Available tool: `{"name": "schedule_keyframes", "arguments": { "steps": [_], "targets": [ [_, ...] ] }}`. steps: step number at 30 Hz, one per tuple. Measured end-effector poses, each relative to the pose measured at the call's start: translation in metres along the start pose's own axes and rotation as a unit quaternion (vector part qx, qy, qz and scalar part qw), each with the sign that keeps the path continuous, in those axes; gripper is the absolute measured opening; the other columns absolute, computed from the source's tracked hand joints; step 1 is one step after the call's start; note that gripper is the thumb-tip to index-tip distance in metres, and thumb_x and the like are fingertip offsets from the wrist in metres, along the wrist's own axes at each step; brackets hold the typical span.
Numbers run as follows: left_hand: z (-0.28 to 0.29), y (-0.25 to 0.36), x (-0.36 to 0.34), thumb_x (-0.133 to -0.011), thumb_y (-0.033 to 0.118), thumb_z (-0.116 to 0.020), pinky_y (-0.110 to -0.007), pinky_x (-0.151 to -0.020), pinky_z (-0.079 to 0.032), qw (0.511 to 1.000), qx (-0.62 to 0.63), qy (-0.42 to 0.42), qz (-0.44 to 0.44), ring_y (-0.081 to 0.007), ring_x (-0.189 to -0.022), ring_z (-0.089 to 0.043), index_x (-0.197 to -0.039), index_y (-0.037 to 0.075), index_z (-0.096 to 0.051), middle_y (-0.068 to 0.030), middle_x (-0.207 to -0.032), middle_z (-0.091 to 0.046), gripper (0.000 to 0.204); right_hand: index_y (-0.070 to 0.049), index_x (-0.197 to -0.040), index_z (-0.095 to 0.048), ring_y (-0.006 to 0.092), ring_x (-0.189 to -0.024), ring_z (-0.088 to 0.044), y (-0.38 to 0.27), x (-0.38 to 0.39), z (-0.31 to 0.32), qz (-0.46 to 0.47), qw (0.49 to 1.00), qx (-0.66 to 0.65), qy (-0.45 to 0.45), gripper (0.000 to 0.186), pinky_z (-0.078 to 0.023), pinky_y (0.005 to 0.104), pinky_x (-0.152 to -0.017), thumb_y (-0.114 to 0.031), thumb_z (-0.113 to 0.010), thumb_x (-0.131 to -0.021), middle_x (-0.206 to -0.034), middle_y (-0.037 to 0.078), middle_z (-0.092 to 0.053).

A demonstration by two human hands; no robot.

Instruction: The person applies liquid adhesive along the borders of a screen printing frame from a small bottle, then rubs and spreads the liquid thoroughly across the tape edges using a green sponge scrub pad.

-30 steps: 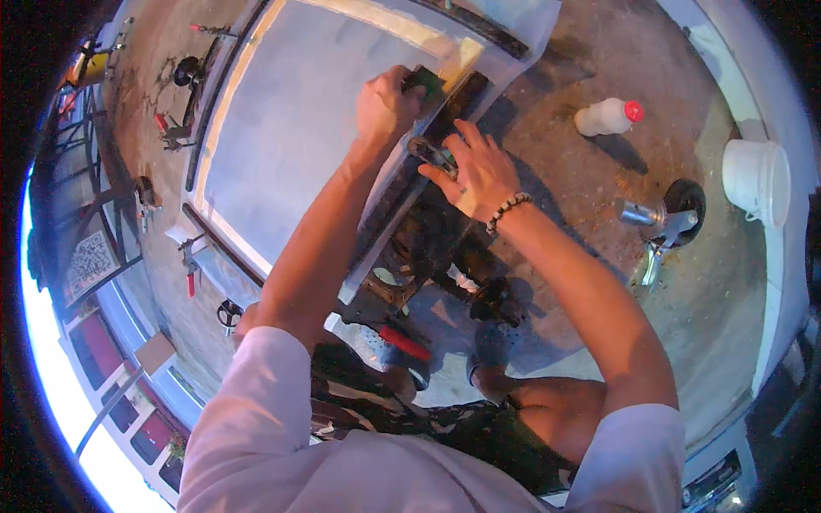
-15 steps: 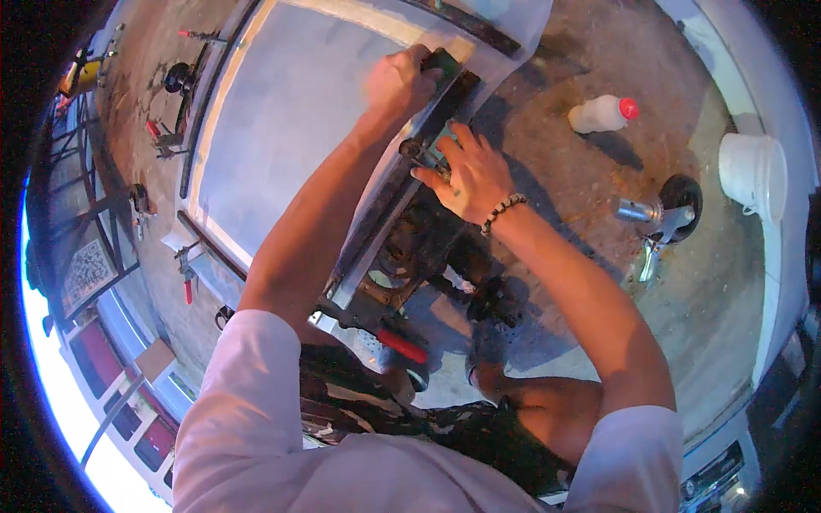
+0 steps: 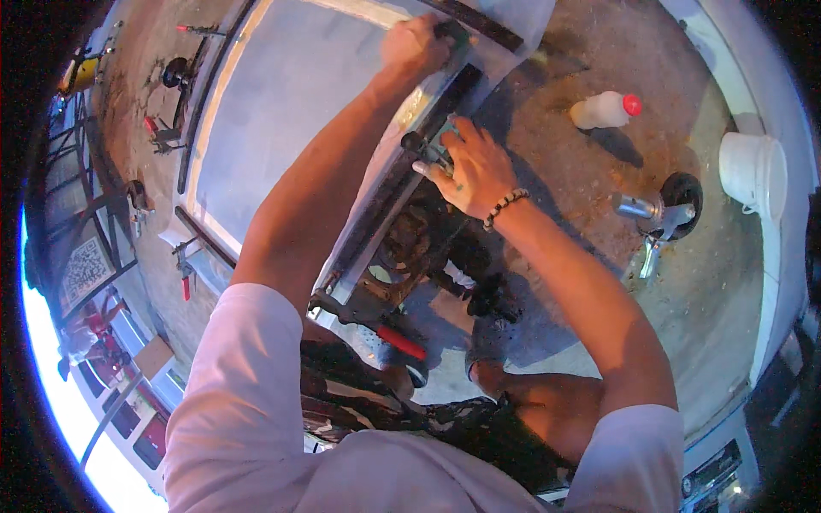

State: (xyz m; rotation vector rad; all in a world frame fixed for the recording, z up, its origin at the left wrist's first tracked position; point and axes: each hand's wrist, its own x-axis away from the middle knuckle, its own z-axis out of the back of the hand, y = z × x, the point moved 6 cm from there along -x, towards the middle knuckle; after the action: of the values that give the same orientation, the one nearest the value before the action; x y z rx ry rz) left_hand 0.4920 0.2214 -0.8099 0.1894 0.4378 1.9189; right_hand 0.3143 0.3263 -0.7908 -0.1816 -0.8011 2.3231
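A large pale sheet (image 3: 291, 128) lay flat on the desk (image 3: 359, 282), its long edge running away from the person. The left hand (image 3: 415, 44), farther out, had fingers closed round a dark tool (image 3: 451, 32) at that edge. The nearer right hand (image 3: 475, 167) pressed spread fingers on a dark bar (image 3: 445, 107) alongside.

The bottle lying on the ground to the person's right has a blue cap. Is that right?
Not quite. The head view shows the bottle lying on the ground to the person's right, but its cap is red, not blue.
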Motion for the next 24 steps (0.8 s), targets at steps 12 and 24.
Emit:
{"name": "schedule_keyframes", "arguments": {
  "steps": [12,24],
  "targets": [
    [0.014,-0.027,0.068,-0.083,0.032,-0.07,-0.046,-0.076,-0.055,0.998,0.033,-0.026,0.057,-0.0386,-0.087,-0.069,-0.103,0.009,-0.07,-0.0193,-0.09,-0.072,0.031,-0.003,-0.109,-0.063,0.0449,-0.109,-0.058,0.0,-0.001,-0.002,0.0,1.0,-0.011,0.005,0.053,-0.05,0.0507,-0.092,-0.051,-0.065,-0.088,-0.134,0.022,-0.051],
    [0.045,-0.093,0.156,-0.08,0.025,-0.078,-0.038,-0.072,-0.053,0.979,0.171,-0.049,0.101,-0.0258,-0.08,-0.07,-0.099,0.001,-0.067,-0.0159,-0.088,-0.071,0.032,0.0,-0.112,-0.063,0.0458,-0.116,-0.055,0.0,-0.003,-0.004,0.013,1.0,-0.011,0.005,0.06,-0.047,0.0493,-0.099,-0.055,-0.062,-0.089,-0.139,0.026,-0.048]
  ]
}}
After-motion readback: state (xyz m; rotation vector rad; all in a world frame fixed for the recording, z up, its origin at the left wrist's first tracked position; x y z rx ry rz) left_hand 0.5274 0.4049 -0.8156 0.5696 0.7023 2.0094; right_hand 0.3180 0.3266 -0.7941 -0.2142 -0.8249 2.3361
